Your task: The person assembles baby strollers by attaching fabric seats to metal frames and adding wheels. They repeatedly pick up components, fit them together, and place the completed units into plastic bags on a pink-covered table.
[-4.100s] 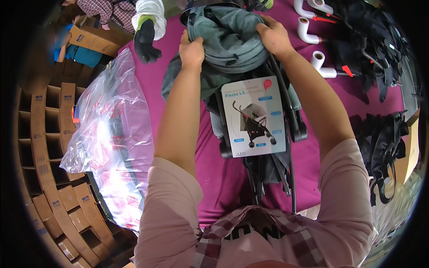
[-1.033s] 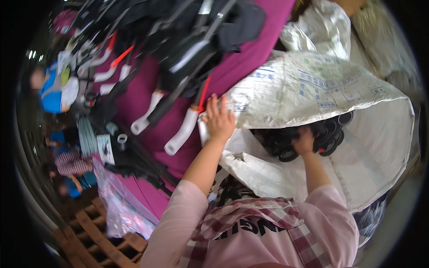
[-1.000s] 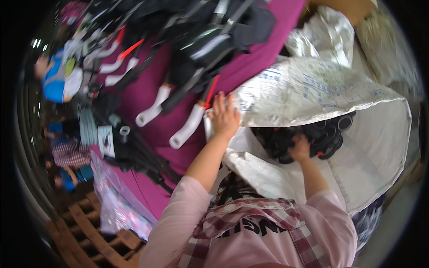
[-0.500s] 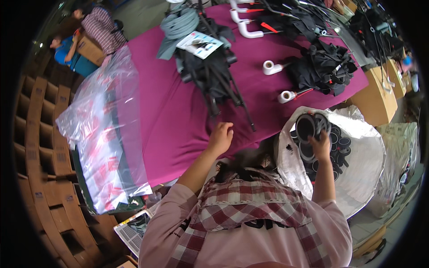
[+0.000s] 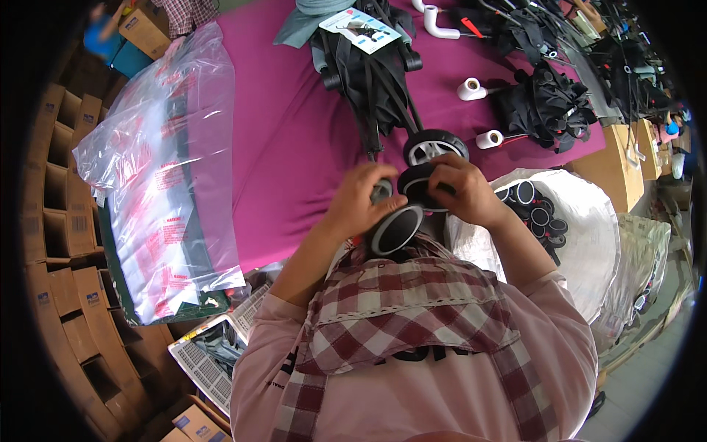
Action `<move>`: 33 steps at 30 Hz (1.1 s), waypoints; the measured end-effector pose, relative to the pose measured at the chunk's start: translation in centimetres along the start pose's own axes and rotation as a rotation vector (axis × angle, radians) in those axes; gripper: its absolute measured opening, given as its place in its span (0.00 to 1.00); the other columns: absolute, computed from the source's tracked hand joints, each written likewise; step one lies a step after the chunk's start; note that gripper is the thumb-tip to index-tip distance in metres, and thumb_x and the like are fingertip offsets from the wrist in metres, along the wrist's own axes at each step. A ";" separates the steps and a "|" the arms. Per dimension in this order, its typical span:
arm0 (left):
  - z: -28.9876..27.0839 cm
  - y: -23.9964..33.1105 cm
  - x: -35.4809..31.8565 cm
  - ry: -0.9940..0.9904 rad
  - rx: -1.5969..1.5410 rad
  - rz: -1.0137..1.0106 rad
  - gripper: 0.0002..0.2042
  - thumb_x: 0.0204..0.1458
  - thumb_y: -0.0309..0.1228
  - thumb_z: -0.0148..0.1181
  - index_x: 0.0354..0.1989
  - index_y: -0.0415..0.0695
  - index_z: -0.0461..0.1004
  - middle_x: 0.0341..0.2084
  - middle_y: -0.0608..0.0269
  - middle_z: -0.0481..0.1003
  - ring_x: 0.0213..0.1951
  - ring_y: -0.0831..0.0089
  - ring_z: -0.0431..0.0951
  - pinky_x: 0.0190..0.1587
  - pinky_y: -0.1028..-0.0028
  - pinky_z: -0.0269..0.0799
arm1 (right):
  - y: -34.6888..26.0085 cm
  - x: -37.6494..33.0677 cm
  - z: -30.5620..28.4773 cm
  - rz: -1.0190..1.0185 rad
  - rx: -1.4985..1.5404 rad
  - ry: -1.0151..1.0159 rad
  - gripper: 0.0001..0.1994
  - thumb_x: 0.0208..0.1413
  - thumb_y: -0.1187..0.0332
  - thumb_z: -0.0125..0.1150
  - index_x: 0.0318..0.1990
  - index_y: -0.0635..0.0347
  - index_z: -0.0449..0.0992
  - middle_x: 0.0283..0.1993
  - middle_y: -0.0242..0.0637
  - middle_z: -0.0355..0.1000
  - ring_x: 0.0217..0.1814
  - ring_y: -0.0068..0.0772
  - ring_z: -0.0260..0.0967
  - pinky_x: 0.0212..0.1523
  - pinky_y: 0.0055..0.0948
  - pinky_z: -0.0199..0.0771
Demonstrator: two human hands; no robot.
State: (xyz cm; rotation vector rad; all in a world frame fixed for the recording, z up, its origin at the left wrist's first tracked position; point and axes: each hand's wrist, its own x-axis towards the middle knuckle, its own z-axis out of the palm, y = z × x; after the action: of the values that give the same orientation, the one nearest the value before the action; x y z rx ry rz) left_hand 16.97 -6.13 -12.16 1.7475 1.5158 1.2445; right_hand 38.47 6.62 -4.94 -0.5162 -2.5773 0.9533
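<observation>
At the front edge of the purple-covered table, both my hands are closed on black-and-grey stroller wheels. My left hand [image 5: 359, 197] grips a wheel pair [image 5: 398, 230] whose lower wheel hangs past the table edge. With my right hand [image 5: 468, 190] I hold another pair, its spoked wheel [image 5: 436, 149] turned upward. The two pairs are close together and overlap; I cannot tell whether they touch. Just beyond lies a folded black stroller frame [image 5: 375, 92], its leg ends pointing at my hands. A printed card [image 5: 359, 31] and grey fabric [image 5: 305, 26] rest on its far end.
To the right, a white sack [image 5: 589, 221] holds several more wheels [image 5: 541, 217]. Folded black strollers [image 5: 549, 107] with white handles lie on the table [image 5: 276, 147]. Plastic-wrapped fabric [image 5: 166, 191] is at the left, near stacked cardboard boxes [image 5: 66, 184]. Other people stand at the far left.
My right hand has brought wheels from the sack to the table's front edge. My left hand, empty before, now grips a wheel pair. The view has shifted.
</observation>
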 end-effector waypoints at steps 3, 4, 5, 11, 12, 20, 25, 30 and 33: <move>3.3 0.7 -1.3 -0.144 -0.009 -0.240 0.29 0.49 0.47 0.67 0.55 0.43 0.70 0.58 0.48 0.65 0.56 0.53 0.71 0.55 0.59 0.68 | 2.4 1.1 0.9 0.044 0.080 0.092 0.09 0.43 0.81 0.64 0.32 0.61 0.72 0.42 0.46 0.71 0.47 0.53 0.71 0.47 0.38 0.72; 4.3 -0.8 -1.5 -0.115 0.149 -0.258 0.29 0.49 0.46 0.67 0.56 0.44 0.70 0.58 0.48 0.65 0.58 0.52 0.68 0.57 0.57 0.65 | 3.2 1.4 1.0 0.049 0.107 0.122 0.09 0.44 0.81 0.63 0.32 0.61 0.71 0.40 0.46 0.71 0.46 0.53 0.71 0.46 0.38 0.71; 5.6 -3.1 -2.8 -0.086 0.305 -0.272 0.29 0.48 0.46 0.67 0.56 0.44 0.69 0.58 0.48 0.65 0.60 0.51 0.65 0.60 0.55 0.62 | 4.2 1.8 1.2 0.048 0.107 0.124 0.09 0.45 0.82 0.62 0.34 0.61 0.71 0.38 0.46 0.70 0.43 0.53 0.71 0.44 0.38 0.71; 4.0 -9.3 -7.3 0.117 0.894 -0.508 0.29 0.51 0.40 0.63 0.61 0.45 0.66 0.62 0.47 0.61 0.68 0.49 0.54 0.67 0.45 0.46 | 9.8 4.3 -2.5 0.221 0.232 0.560 0.16 0.54 0.80 0.63 0.49 0.64 0.68 0.42 0.39 0.73 0.45 0.30 0.72 0.50 0.28 0.70; 3.0 -9.4 -7.9 0.171 0.939 -0.561 0.31 0.50 0.41 0.64 0.62 0.46 0.64 0.63 0.46 0.59 0.68 0.46 0.52 0.68 0.45 0.44 | 10.2 4.9 -2.8 0.272 0.314 0.620 0.17 0.54 0.80 0.62 0.50 0.65 0.67 0.45 0.40 0.72 0.46 0.30 0.72 0.51 0.28 0.71; -3.4 -9.3 -6.3 0.566 1.220 -0.871 0.35 0.46 0.39 0.68 0.65 0.51 0.64 0.70 0.50 0.51 0.72 0.47 0.45 0.67 0.38 0.40 | 9.8 2.4 6.0 0.263 0.011 0.375 0.31 0.53 0.76 0.64 0.64 0.63 0.59 0.60 0.50 0.63 0.60 0.50 0.64 0.60 0.41 0.66; -7.5 -11.4 -8.2 0.258 1.151 -0.964 0.25 0.45 0.42 0.70 0.53 0.49 0.73 0.60 0.57 0.66 0.72 0.50 0.46 0.62 0.38 0.50 | 11.8 1.8 5.5 0.196 0.063 0.051 0.17 0.54 0.70 0.64 0.51 0.60 0.75 0.60 0.55 0.64 0.57 0.58 0.67 0.57 0.43 0.69; -8.1 -8.4 -4.4 0.352 0.675 -0.923 0.17 0.47 0.40 0.70 0.40 0.44 0.78 0.45 0.59 0.77 0.59 0.54 0.68 0.57 0.49 0.60 | 13.3 1.4 3.7 0.208 -0.398 0.368 0.19 0.52 0.69 0.65 0.53 0.59 0.74 0.63 0.50 0.63 0.62 0.59 0.62 0.63 0.49 0.62; -7.3 -7.4 -2.3 0.391 -0.256 -0.679 0.17 0.55 0.39 0.65 0.46 0.39 0.75 0.38 0.57 0.78 0.36 0.66 0.79 0.37 0.69 0.73 | 18.7 -1.9 4.8 0.638 -0.112 0.397 0.25 0.53 0.59 0.68 0.56 0.63 0.73 0.58 0.51 0.68 0.60 0.49 0.66 0.60 0.41 0.64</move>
State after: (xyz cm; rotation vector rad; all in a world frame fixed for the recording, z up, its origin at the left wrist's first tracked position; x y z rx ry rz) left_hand 7.16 -7.79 -15.78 0.7392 1.8449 1.3610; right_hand 42.04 16.43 -21.32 -1.4538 -2.1331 0.7760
